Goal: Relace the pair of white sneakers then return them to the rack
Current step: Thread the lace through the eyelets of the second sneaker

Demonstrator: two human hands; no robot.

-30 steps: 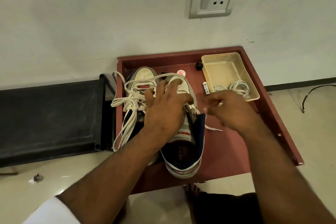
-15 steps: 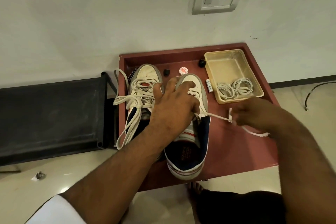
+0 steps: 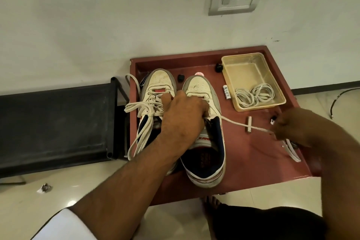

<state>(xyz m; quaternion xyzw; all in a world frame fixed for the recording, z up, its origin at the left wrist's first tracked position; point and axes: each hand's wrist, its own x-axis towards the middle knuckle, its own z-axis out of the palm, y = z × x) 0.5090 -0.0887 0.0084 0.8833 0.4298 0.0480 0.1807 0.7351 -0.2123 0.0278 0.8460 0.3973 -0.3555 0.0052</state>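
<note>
Two white sneakers stand side by side, toes to the wall, on a dark red tray [image 3: 253, 161]. The left sneaker [image 3: 158, 84] has loose laces hanging over the tray's left edge. My left hand [image 3: 181, 119] presses down on the tongue area of the right sneaker [image 3: 202, 91]. From that shoe's right side a white lace [image 3: 235, 123] runs taut to my right hand [image 3: 292, 126], which pinches it over the tray's right part. The lace's free end [image 3: 292, 152] trails below that hand.
A clear plastic box [image 3: 245, 68] with coiled white laces [image 3: 253, 95] sits at the tray's back right. Small batteries [image 3: 226, 92] [image 3: 249, 124] and black knobs [image 3: 180, 77] lie on the tray. A black rack [image 3: 54, 122] stands to the left. My bare foot [image 3: 212, 204] is below the tray.
My right hand has pulled the lace out to the right, away from the right sneaker, and the lace is now drawn straight. The left hand stayed on the shoe.
</note>
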